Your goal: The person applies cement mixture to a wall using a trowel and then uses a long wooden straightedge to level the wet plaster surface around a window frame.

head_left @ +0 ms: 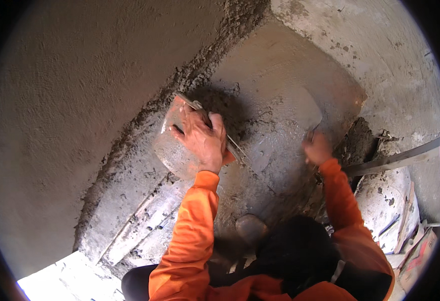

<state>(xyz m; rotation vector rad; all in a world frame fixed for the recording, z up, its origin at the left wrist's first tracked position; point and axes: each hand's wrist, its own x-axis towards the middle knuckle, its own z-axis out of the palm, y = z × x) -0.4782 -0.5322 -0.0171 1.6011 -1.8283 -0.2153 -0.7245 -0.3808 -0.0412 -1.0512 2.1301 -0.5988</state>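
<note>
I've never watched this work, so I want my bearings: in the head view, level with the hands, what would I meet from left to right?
Rough grey-brown plastered wall → bare left-hand fingers gripping a flat, mud-smeared orange tool → wet grey mortar → blurred bare right-hand fingers → long grey strip.

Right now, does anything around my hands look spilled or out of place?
Yes, slightly: crumbly, mortar-like material forms a ragged band along the edge of the left wall, odd beside its even surface. Dark specks also spoil the pale right wall.
</note>
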